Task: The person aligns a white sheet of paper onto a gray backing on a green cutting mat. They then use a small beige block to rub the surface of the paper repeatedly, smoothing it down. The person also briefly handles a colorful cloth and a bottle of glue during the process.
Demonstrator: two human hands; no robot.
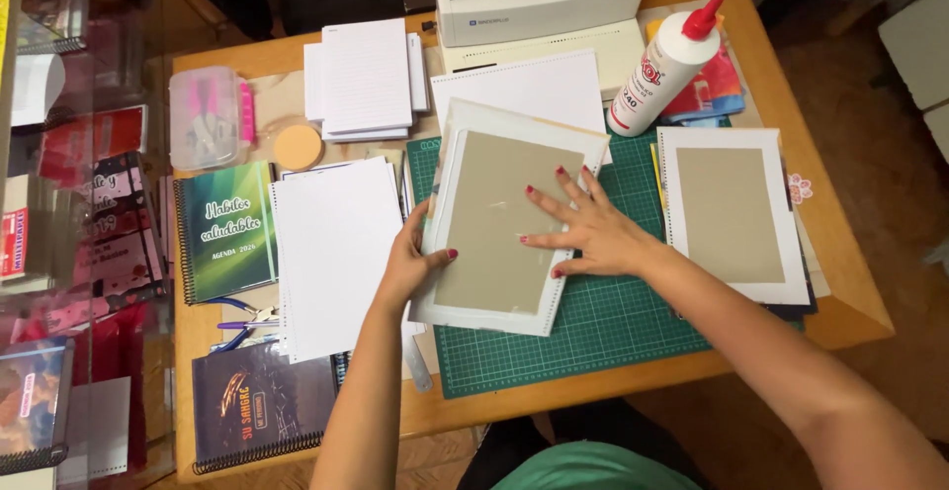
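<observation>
Both forearms reach in from the bottom edge, and the hands sit apart on one piece: the left hand point(413, 265) pinches the near-left edge of a grey board laid on white paper point(504, 218), thumb on top, while the right hand point(585, 230) lies flat with fingers spread across the board's face. That piece rests tilted on the green cutting mat point(603, 327), near the middle of the desk point(828, 324). To press it well, I'd judge the flat palm should sweep from the centre out to the borders while the left keeps the edge from sliding, so the board stays square inside its white margin. The board looks matte and stiff, the paper thin and smooth. A second board-on-paper piece point(732, 215) lies to the right, a white glue bottle with a red cap point(667, 63) behind it, loose white sheets point(336, 253) to the left, and beside those a green spiral notebook point(225, 231).
</observation>
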